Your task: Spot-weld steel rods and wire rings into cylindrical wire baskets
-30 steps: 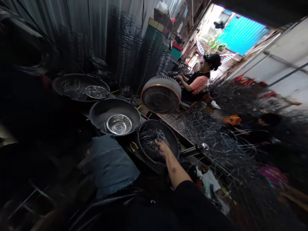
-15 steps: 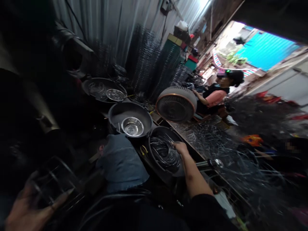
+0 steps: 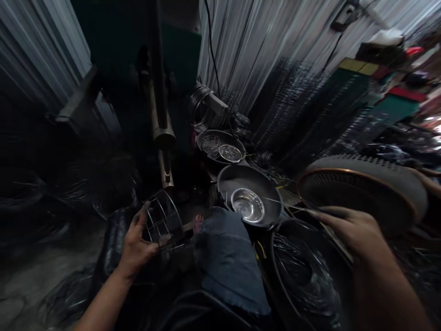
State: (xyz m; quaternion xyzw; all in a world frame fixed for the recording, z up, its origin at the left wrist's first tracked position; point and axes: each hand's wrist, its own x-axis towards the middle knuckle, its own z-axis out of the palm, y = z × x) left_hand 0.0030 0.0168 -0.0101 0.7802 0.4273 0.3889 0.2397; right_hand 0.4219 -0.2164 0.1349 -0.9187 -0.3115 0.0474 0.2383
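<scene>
My left hand grips a round wire frame, a small cage of thin metal rods, low and left of centre. My right hand is raised at the right, its fingers pinched on a thin straight wire that points left over a black basin. Below that hand sits another black basin filled with coiled wires. A small steel bowl lies inside the middle basin.
A folded blue cloth lies between my arms. A round fan lies on its side at the right. A third basin with a steel dish stands further back. Corrugated metal sheets and stacks of wire frames line the back.
The view has swung left, away from the other people. My right hand has lifted out of the wire basin holding a wire. My left hand has come up into view with the wire frame.
</scene>
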